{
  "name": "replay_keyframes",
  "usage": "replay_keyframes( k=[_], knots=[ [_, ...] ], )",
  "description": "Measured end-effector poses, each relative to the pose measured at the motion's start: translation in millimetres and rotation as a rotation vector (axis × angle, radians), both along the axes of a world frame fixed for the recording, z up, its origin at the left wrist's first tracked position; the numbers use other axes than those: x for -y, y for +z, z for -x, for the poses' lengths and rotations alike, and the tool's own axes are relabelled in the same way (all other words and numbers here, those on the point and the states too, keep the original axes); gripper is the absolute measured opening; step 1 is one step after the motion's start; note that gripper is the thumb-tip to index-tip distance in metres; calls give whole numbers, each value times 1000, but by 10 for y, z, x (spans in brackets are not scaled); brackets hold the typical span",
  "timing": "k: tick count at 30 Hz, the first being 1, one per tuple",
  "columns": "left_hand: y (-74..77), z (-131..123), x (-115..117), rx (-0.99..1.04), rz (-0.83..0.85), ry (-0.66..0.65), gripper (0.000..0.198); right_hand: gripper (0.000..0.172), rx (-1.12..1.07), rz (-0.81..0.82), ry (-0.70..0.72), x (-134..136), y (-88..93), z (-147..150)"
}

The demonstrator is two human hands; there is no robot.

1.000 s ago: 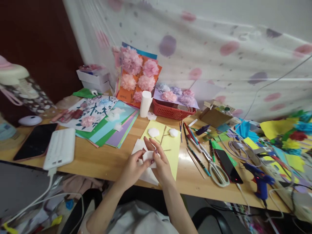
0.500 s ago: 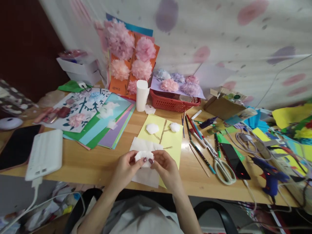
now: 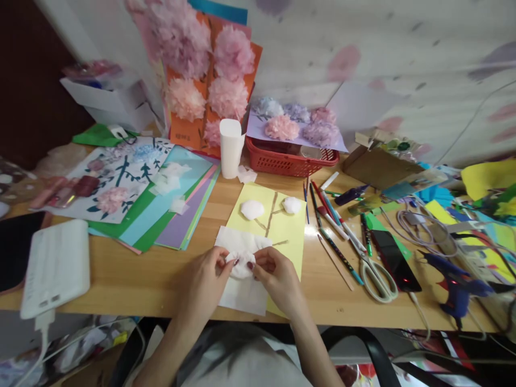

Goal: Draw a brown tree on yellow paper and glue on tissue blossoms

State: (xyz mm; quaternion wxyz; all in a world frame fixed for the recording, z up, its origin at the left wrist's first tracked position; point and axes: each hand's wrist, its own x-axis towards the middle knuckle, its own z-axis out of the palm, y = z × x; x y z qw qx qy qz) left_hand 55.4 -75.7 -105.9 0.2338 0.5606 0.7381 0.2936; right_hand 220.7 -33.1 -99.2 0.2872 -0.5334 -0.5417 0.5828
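A small piece of white tissue (image 3: 242,267) is pinched between both hands near the table's front edge. My left hand (image 3: 213,274) grips its left side, and my right hand (image 3: 276,273) grips its right side. Beneath them lies a flat white tissue sheet (image 3: 242,298), which partly covers a yellow sheet (image 3: 290,231). The yellow sheet bears a brown painted branch (image 3: 272,212) and two white tissue puffs, one on the left (image 3: 252,209) and one on the right (image 3: 291,205).
Coloured papers (image 3: 141,220) and a power bank (image 3: 56,260) lie left. A white roll (image 3: 231,150) stands behind, beside a red basket (image 3: 282,160). Pens, scissors (image 3: 379,279), a phone (image 3: 395,260) and a blue glue gun (image 3: 455,285) lie right.
The camera view has shifted slightly. Both hands still pinch the tissue, whose shape now looks rounder and more spread, with the fingers moved a little on its edges.
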Motion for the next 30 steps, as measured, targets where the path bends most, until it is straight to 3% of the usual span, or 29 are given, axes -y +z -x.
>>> replay_keyframes(
  k=[3, 7, 10, 12, 15, 18, 21, 24, 26, 30],
  knots=[
    [-47, 21, 28, -86, -149, -37, 16, 14, 202, -127, 11, -12, 14, -20],
    [-54, 55, 71, -297, -292, -245, 27, 9, 451, -569, 18, 63, 27, -29],
    [-35, 100, 94, -422, -274, -280, 29, 25, 466, -884, 176, 208, -2, -12],
    [-34, 152, 93, -420, -249, -287, 29, 34, 519, -976, 302, 317, -36, -3],
    [-70, 258, 45, -252, -246, -248, 32, 43, 649, -1012, 420, 428, -71, -11],
    [-116, 327, -71, -63, -261, -61, 34, 47, 727, -974, 495, 450, -54, -34],
    [-111, 291, -230, -108, -218, 42, 27, 49, 714, -909, 506, 428, -8, -51],
    [-35, 201, -366, -181, -170, 36, 13, 46, 665, -891, 483, 417, 13, -58],
    [29, 157, -400, -141, -176, 13, 14, 45, 639, -893, 466, 420, 3, -62],
    [97, 129, -277, 31, -267, -122, 9, 44, 607, -895, 437, 429, -43, -69]
  ],
)
